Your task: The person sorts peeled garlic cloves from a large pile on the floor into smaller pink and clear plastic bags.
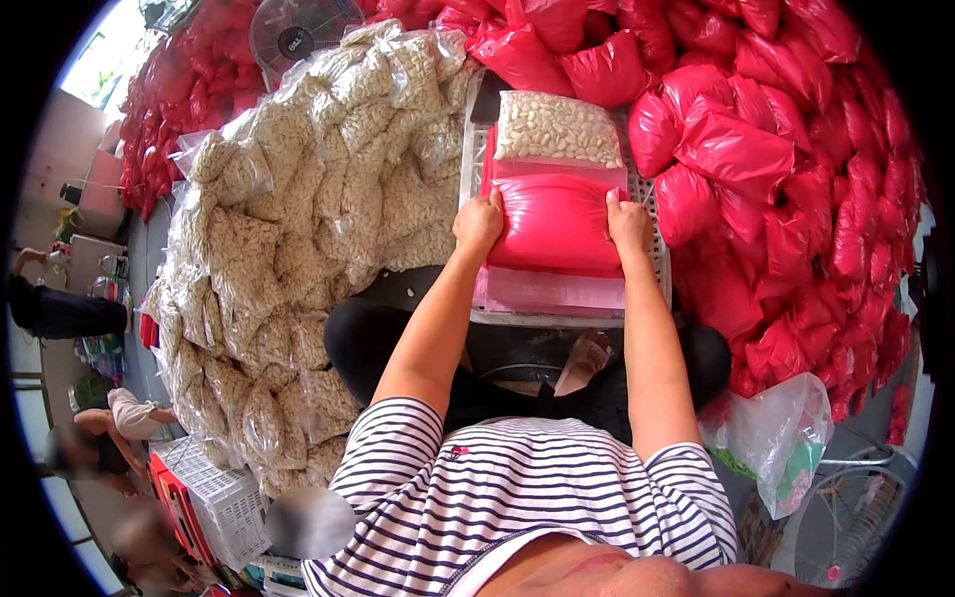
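Note:
Between my two hands is a glossy red plastic bag (553,221), gripped at its left and right edges and pulled broad. My left hand (479,221) closes on the left edge, thumb on top. Opposite it, my right hand (629,223) pinches the right edge. Just beyond lies a clear bag of pale beans or seeds (557,129), flat and full. Under the red bag, a stack of pink and red flat bags (553,292) shows its near edge. All of this rests on a white plastic crate (649,316) in front of my crossed legs.
Clear bags of pale beans or seeds (288,199) are heaped at my left. Filled red bags (746,149) pile up at the right and behind. A fan (303,38) stands at the far left, another fan (856,517) at lower right near a clear plastic bag (781,438). People sit at left.

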The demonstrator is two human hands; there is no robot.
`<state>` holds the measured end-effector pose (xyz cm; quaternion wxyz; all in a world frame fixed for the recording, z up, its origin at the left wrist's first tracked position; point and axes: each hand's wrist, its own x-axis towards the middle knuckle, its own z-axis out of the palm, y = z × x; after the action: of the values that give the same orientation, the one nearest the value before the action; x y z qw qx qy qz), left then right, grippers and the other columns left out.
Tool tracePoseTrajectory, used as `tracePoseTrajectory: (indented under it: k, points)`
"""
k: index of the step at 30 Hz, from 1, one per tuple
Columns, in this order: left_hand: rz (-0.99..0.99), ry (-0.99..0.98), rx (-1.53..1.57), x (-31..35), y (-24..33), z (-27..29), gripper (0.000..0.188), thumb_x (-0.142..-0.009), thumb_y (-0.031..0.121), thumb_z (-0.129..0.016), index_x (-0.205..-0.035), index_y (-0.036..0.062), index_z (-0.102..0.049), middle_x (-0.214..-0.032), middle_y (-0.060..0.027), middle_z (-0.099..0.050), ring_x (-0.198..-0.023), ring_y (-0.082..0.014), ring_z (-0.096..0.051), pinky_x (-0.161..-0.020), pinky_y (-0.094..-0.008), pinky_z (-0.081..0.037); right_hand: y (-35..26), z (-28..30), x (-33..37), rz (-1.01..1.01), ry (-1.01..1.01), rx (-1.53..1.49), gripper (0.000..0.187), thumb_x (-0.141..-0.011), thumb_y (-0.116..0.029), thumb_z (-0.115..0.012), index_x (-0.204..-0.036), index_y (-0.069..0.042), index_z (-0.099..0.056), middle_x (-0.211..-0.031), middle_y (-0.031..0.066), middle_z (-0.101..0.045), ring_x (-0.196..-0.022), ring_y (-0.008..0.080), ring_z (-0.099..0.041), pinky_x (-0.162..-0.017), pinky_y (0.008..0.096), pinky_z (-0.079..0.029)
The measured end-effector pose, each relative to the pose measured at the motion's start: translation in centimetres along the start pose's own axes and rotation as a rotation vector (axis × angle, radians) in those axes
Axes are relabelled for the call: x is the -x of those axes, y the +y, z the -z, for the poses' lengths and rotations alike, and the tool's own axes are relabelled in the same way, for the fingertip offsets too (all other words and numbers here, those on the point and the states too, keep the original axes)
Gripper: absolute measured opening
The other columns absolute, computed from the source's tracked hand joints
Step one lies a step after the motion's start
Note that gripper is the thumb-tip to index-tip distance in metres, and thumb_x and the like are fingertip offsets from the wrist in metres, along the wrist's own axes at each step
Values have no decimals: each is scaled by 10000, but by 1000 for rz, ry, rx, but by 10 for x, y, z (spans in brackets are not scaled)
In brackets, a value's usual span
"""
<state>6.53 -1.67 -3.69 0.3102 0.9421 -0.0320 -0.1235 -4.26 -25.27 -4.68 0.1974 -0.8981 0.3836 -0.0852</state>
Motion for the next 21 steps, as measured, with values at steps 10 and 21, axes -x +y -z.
tracePoseTrajectory:
  k: [10, 21]
  points:
    - [-931, 22, -225, -11, 6, -45, 554, -979, 438, -330, -1409, 92, -376, -1481, -183, -307, -1409, -349, -184, -1161, -427, -142, 31, 3, -87, 332, -218, -229, 448, -807, -439, -710, -810, 6, -668, -722, 28, -652, -674, 117, -600, -664, 289, -484]
    - [-619, -46, 59, 55, -30, 192, 546, -900, 447, -558, -1258, 35, -529, -1189, -188, -601, -1072, -331, -593, -922, -385, -459, -137, 167, 100, 1036, -844, 155, 320, -797, -318, -685, -773, -3, -641, -641, 160, -605, -590, 223, -614, -590, 383, -470]
